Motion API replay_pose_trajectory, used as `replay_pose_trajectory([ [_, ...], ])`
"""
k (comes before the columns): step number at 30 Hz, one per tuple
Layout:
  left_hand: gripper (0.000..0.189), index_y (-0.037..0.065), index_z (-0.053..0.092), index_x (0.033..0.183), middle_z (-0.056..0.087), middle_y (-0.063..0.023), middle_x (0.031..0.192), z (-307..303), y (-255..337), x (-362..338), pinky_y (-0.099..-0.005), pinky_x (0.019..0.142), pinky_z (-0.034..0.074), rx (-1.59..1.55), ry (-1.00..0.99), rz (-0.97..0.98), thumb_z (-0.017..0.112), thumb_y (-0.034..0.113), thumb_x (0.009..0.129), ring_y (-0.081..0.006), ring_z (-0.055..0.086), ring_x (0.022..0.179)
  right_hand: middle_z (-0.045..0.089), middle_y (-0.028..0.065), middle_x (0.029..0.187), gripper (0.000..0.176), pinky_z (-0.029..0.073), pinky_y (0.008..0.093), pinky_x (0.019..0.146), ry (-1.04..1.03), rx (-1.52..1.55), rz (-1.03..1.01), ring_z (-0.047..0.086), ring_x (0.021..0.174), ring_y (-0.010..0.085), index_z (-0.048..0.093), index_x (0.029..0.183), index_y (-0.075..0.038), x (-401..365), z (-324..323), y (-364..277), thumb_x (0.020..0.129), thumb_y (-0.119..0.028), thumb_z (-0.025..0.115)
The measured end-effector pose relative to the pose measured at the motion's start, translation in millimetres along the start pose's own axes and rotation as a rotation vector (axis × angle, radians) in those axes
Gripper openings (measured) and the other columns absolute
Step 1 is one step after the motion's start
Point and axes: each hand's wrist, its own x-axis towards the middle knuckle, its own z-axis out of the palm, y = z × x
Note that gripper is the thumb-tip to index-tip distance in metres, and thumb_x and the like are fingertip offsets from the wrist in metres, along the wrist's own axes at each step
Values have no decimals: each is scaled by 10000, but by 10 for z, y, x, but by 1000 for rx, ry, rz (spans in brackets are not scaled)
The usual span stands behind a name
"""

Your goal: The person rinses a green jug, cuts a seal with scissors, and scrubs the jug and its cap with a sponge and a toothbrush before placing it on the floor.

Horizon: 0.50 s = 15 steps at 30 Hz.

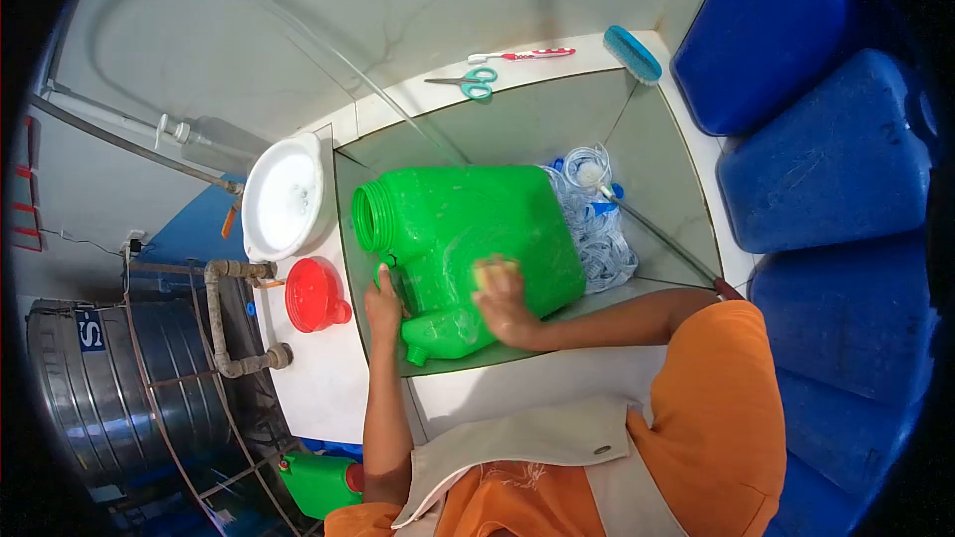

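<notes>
A large green jerrycan (pixel 482 214) lies on its side in the tiled basin, its wide uncapped mouth facing left. Whitish suds or streaks show on its surface. My left hand (pixel 382 306) is closed around the can's handle near its lower left. Against the can's upper side, my right hand (pixel 505 306) presses a yellowish sponge (pixel 494 271), mostly covered by the fingers. Behind the can's right end lies a heap of pale blue-white strips or netting (pixel 602 254). A long-handled brush (pixel 652 229) leans over that heap.
Scissors (pixel 475 83), a toothbrush (pixel 522 55) and a blue scrub brush (pixel 633 55) lie on the back ledge. At left are a white basin (pixel 284 197) with suds, a red funnel (pixel 316 295) and pipes (pixel 221 323). Blue containers (pixel 826 154) line the right.
</notes>
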Motion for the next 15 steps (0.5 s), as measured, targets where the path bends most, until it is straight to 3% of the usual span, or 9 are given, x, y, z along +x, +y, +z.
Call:
replay_pose_trajectory([
  [2, 554, -20, 514, 741, 430, -69, 506, -9, -23, 14, -345, 380, 391, -38, -2, 31, 424, 499, 911, -185, 458, 399, 377, 250, 1301, 487, 250, 571, 1002, -24, 138, -219, 324, 1224, 441, 365, 1351, -126, 429, -301, -370, 889, -260, 438],
  [3, 554, -20, 514, 741, 430, -69, 506, -2, -38, 37, -345, 380, 391, -39, 6, 34, 424, 499, 911, -185, 458, 399, 404, 238, 1283, 450, 276, 544, 995, 0, 55, -274, 359, 1201, 423, 400, 1314, -105, 724, -266, -348, 887, -241, 440],
  [6, 605, -92, 535, 865, 466, -129, 486, -6, -49, 55, -359, 376, 407, -4, 35, 1, 420, 500, 908, -228, 496, 368, 529, 198, 1149, 325, 383, 464, 913, 56, -144, -334, 488, 1068, 376, 505, 1170, -52, 1613, -74, 136, 879, -183, 445],
  [8, 604, -91, 530, 856, 478, -136, 499, -22, 52, 1, -362, 383, 409, -3, 0, 4, 419, 500, 909, -238, 507, 378, 587, 177, 1019, 281, 425, 448, 830, 386, 128, -119, 535, 965, 371, 531, 1103, -35, 1662, 342, 969, 884, -187, 443],
  [10, 606, -92, 530, 855, 484, -142, 506, -22, 7, 8, -364, 386, 410, 9, 11, 9, 420, 501, 908, -243, 513, 383, 589, 201, 954, 293, 433, 468, 802, 160, -65, 309, 538, 923, 389, 526, 1109, -29, 1276, 228, 1373, 889, -208, 450],
  [11, 608, -94, 529, 855, 490, -148, 512, -20, 4, 30, -366, 389, 412, 25, 14, 5, 420, 502, 908, -248, 518, 388, 571, 187, 1031, 314, 427, 469, 803, 372, -137, 239, 518, 970, 394, 509, 1129, -40, 909, 420, 1527, 880, -228, 473],
  [13, 610, -94, 529, 853, 494, -151, 517, -15, 82, 18, -367, 389, 412, 30, 40, 26, 420, 503, 907, -249, 519, 390, 493, 186, 1171, 366, 406, 498, 858, 151, -234, 494, 453, 1083, 401, 478, 1183, -65, 379, 329, 1023, 867, -249, 499],
  [15, 612, -95, 529, 851, 497, -154, 522, -15, 1, -21, -367, 390, 412, 42, 53, 27, 420, 505, 907, -250, 521, 392, 372, 183, 1300, 446, 341, 536, 951, -161, -33, 282, 349, 1196, 406, 430, 1252, -82, 220, -68, 273, 854, -264, 516],
])
